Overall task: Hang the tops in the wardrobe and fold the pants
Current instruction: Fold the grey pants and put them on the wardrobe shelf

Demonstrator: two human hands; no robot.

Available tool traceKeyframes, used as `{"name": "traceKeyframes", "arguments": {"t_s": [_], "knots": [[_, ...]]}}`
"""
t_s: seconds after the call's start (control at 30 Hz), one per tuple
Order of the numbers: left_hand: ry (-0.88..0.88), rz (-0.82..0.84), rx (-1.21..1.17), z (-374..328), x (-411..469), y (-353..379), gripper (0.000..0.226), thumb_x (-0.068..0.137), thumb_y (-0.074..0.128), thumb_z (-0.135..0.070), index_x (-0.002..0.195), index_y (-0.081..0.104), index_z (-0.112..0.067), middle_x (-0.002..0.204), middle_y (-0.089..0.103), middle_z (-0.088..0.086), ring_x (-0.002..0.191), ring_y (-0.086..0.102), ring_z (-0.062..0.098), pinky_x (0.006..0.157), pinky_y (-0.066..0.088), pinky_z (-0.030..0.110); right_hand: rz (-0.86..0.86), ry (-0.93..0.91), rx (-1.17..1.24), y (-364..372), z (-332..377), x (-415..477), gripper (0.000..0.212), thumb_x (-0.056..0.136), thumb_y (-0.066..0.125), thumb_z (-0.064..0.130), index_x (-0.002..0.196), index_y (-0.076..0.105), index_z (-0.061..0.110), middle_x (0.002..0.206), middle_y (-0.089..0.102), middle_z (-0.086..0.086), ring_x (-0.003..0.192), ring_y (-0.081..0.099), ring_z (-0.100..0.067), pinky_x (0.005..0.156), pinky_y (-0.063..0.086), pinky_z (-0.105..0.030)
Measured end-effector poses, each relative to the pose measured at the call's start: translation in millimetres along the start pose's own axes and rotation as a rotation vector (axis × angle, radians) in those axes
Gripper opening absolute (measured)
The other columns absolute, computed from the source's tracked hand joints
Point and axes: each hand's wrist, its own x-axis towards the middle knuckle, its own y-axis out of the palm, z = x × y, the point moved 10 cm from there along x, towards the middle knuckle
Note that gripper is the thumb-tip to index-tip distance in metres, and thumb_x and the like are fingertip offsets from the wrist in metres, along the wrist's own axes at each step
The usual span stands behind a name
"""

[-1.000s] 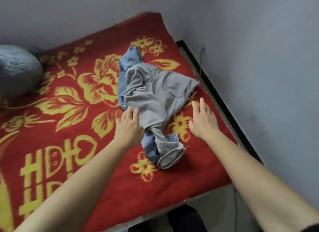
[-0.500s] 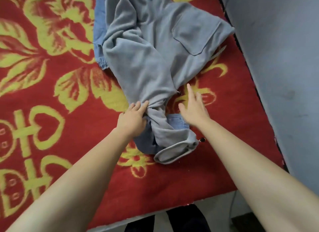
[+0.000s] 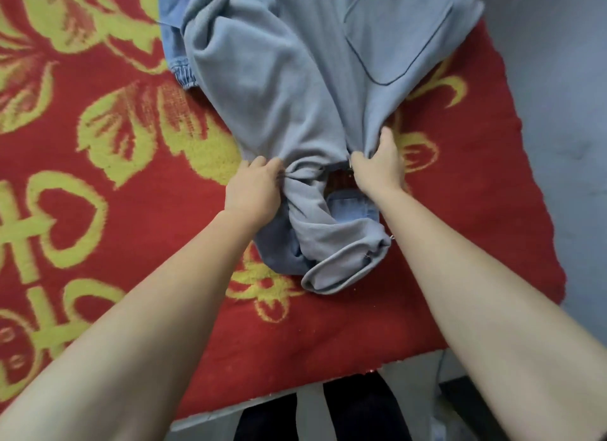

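Note:
A grey garment (image 3: pixel 295 79) with a patch pocket lies crumpled on the red blanket (image 3: pixel 460 211). One twisted grey part runs toward me and ends in a cuff (image 3: pixel 345 270). Beneath it lies a blue denim garment (image 3: pixel 351 207), showing at the top left and between my hands. My left hand (image 3: pixel 254 191) grips a bunch of the grey cloth at its narrow waist-like point. My right hand (image 3: pixel 377 165) pinches the grey cloth's right edge close by. Most of the denim is hidden.
The red blanket with yellow flowers covers the bed; its near edge (image 3: pixel 328 385) is just in front of my legs. A grey wall (image 3: pixel 565 112) runs along the bed's right side. Pale floor (image 3: pixel 423 394) shows below the edge.
My head has come closer to the clothes. Both hands, first flat and apart from the cloth, moved inward and now grip the grey garment.

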Motion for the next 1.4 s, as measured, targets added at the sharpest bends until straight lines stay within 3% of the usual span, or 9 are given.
{"name": "traceKeyframes", "arguments": {"t_s": [0.13, 0.23, 0.4, 0.57, 0.7, 0.9, 1.07, 1.23, 1.4], "knots": [[-0.046, 0.252, -0.01, 4, -14, 2, 0.01, 0.08, 0.05, -0.014, 0.082, 0.054, -0.024, 0.099, 0.066, 0.014, 0.092, 0.058, 0.038, 0.065, 0.035, 0.032, 0.094, -0.019, -0.137, -4, -37, -40, 0.048, 0.078, 0.065, 0.032, 0.124, 0.052, 0.033, 0.105, 0.069, -0.004, 0.106, 0.061, -0.032, 0.081, 0.044, -0.035], [0.044, 0.336, 0.216, -3, -28, -7, 0.008, 0.08, 0.049, -0.019, 0.081, 0.057, -0.021, 0.096, 0.066, 0.014, 0.091, 0.06, 0.037, 0.066, 0.038, 0.033, 0.298, -0.024, -0.286, 10, -63, -72, 0.029, 0.072, 0.064, 0.032, 0.097, 0.051, 0.037, 0.091, 0.066, 0.0, 0.097, 0.062, -0.033, 0.07, 0.039, -0.031], [0.285, -0.275, 0.176, -66, -14, -72, 0.033, 0.081, 0.047, -0.025, 0.104, 0.061, -0.008, 0.116, 0.057, 0.019, 0.106, 0.053, 0.039, 0.079, 0.045, 0.047, 0.435, -0.066, -0.429, 9, -71, -84, 0.026, 0.071, 0.065, 0.029, 0.096, 0.059, 0.031, 0.102, 0.068, -0.002, 0.103, 0.062, -0.031, 0.072, 0.039, -0.03], [0.239, 0.148, 0.337, -92, 48, -19, 0.069, 0.085, 0.051, -0.036, 0.15, 0.029, -0.028, 0.163, 0.002, 0.014, 0.149, 0.003, 0.036, 0.112, 0.018, 0.062, 0.551, -0.104, -0.506, 16, -71, -58, 0.049, 0.069, 0.069, 0.044, 0.113, 0.059, 0.026, 0.123, 0.063, -0.006, 0.114, 0.059, -0.029, 0.08, 0.044, -0.031], [0.128, 0.225, 0.379, -77, 48, 4, 0.059, 0.085, 0.049, -0.043, 0.143, 0.04, -0.034, 0.162, 0.008, 0.013, 0.147, 0.007, 0.036, 0.113, 0.015, 0.061, 0.335, 0.121, 0.051, -7, -73, -14, 0.097, 0.047, 0.07, 0.054, 0.134, 0.049, 0.016, 0.127, 0.06, -0.005, 0.11, 0.06, -0.019, 0.092, 0.05, -0.032], [0.143, 0.275, 0.233, -62, 45, 14, 0.055, 0.087, 0.049, -0.04, 0.142, 0.045, -0.038, 0.164, 0.009, 0.004, 0.149, 0.004, 0.028, 0.119, 0.011, 0.05, -0.192, 0.197, 0.194, -78, -42, 79, 0.094, 0.082, 0.064, 0.058, 0.152, 0.024, 0.009, 0.151, 0.036, -0.014, 0.139, 0.037, -0.028, 0.113, 0.029, -0.03], [0.149, 0.349, 0.164, -61, 71, 31, 0.055, 0.086, 0.052, -0.041, 0.141, 0.046, -0.042, 0.164, 0.005, -0.002, 0.15, -0.008, 0.026, 0.121, 0.013, 0.047, -0.216, 0.183, 0.336, -89, -12, 122, 0.093, 0.079, 0.068, 0.052, 0.15, 0.031, 0.006, 0.15, 0.043, -0.008, 0.135, 0.046, -0.022, 0.111, 0.039, -0.033], [0.151, 0.402, 0.075, -61, 82, 31, 0.05, 0.085, 0.051, -0.033, 0.134, 0.053, -0.044, 0.164, 0.005, -0.001, 0.15, -0.011, 0.026, 0.123, 0.006, 0.041, -0.07, 0.096, 0.636, -82, 12, 115, 0.039, 0.054, 0.076, 0.031, 0.086, 0.069, 0.01, 0.085, 0.072, -0.003, 0.075, 0.07, -0.017, 0.068, 0.059, -0.032], [0.1, 0.377, -0.125, -64, 72, 18, 0.043, 0.088, 0.055, -0.03, 0.13, 0.058, -0.035, 0.164, 0.011, 0.003, 0.15, -0.007, 0.025, 0.122, 0.001, 0.033, -0.097, -0.138, 0.43, -99, 47, 95, 0.054, 0.076, 0.062, 0.059, 0.12, 0.058, 0.028, 0.119, 0.069, 0.008, 0.111, 0.065, -0.014, 0.104, 0.047, -0.04]]}}
